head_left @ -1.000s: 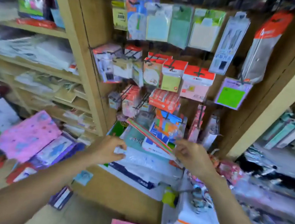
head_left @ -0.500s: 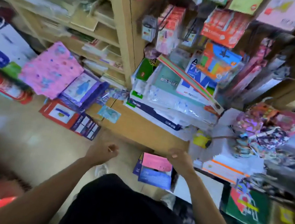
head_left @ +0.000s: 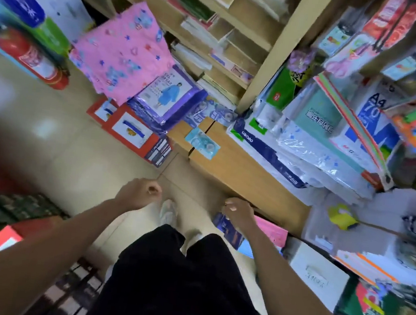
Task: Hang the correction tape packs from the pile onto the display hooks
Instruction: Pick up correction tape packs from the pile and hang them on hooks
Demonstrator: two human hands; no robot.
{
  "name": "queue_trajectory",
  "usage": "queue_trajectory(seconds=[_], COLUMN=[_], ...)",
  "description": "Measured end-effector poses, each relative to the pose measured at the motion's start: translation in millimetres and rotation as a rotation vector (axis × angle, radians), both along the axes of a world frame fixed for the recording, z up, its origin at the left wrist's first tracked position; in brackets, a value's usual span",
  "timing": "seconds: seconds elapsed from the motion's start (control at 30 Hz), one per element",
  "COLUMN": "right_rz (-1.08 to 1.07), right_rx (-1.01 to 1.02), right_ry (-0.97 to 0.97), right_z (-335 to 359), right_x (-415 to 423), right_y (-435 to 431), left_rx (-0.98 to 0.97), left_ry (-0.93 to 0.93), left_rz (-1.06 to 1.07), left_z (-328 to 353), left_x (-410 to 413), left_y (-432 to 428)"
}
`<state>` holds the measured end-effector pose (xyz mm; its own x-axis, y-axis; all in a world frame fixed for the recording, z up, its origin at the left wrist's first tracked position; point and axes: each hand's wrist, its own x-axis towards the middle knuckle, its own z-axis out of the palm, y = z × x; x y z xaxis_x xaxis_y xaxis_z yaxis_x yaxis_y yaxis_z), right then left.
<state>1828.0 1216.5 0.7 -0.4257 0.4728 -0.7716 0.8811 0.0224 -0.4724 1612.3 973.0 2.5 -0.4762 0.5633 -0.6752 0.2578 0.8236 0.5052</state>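
I am looking down at the floor and a low wooden ledge [head_left: 239, 171]. A light blue correction tape pack [head_left: 202, 143] lies flat on the ledge's left end. More packs, bluish purple [head_left: 218, 112], lie just behind it by the shelf post. My left hand [head_left: 140, 194] and my right hand [head_left: 238, 212] hang in front of my waist, well below the packs, fingers loosely curled with nothing in them. Hanging goods on the display hooks [head_left: 388, 25] show blurred at the top right.
Stacked paper reams and plastic-wrapped packs [head_left: 332, 145] fill the ledge's right side. Pink wrapping [head_left: 126, 49], a raincoat pack [head_left: 167, 95] and red boxes [head_left: 132, 130] lean on the left shelves. A red extinguisher [head_left: 29, 56] lies far left. Pink and blue packs [head_left: 268, 233] sit under my right hand.
My view has swung down from the hook display to the floor. Both hands left the stacked goods and dropped to waist height, holding nothing.
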Motion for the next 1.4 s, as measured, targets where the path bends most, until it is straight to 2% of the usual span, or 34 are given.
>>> queue_trajectory(seconds=[0.23,0.5,0.73,0.97,1.1,1.2,1.3,1.4], right_rz=[0.050,0.158,0.322,0.417,0.270,0.120,-0.066,-0.200], right_rx=[0.036,0.118,0.184,0.429,0.561,0.562,0.485,0.418], right_ry=[0.072,0.069,-0.020,0.015,0.012,-0.100,-0.218,-0.226], right_z=[-39,-152,-257,-333,-350,-349,-340,-337], right_x=[-91,-175,-216,-229,-211,-189,-168,-154], right_y=[39,113,135,107,91,83,77,73], left_rx=[0.003,-0.012,0.067,0.116,0.011,-0.074,-0.050,0.068], left_ry=[-0.074,-0.092,-0.007,0.248,0.229,0.266,0.333,0.198], left_rz=[0.199,0.254,0.125,-0.180,-0.292,-0.348,-0.434,-0.459], left_z=[-34,-111,-202,-304,-333,-347,-351,-342], left_x=[-15,-63,-126,-185,-187,-180,-161,-138], left_y=[18,90,159,230,266,263,239,210])
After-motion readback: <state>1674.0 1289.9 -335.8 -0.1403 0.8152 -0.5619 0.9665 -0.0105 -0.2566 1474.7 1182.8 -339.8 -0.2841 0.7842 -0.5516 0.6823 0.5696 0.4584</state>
